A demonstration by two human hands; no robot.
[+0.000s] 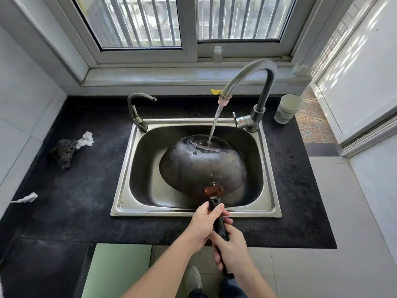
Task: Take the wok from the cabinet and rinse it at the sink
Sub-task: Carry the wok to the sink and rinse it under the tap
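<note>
Black wok [202, 166], bottom up in the sink [269, 168], hides its inside; left hand [202, 222] and right hand [233, 249], each grip wrapped round its handle [219, 224].

Upturned dark wok [202, 166] in sink [193, 208]

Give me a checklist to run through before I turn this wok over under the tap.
1. Hold on the black wok handle: the left-hand grip and right-hand grip both curl round it. Ok.
2. Water: the stream from the curved steel tap lands on the dark round wok. Ok.
3. Wok's inside rinsed: it faces down into the steel sink. Cannot tell.
4. Drain open: hidden under the wok. Cannot tell.
5. Turning room: the small side tap and white paper cup stand apart from the wok. Ok.
</note>
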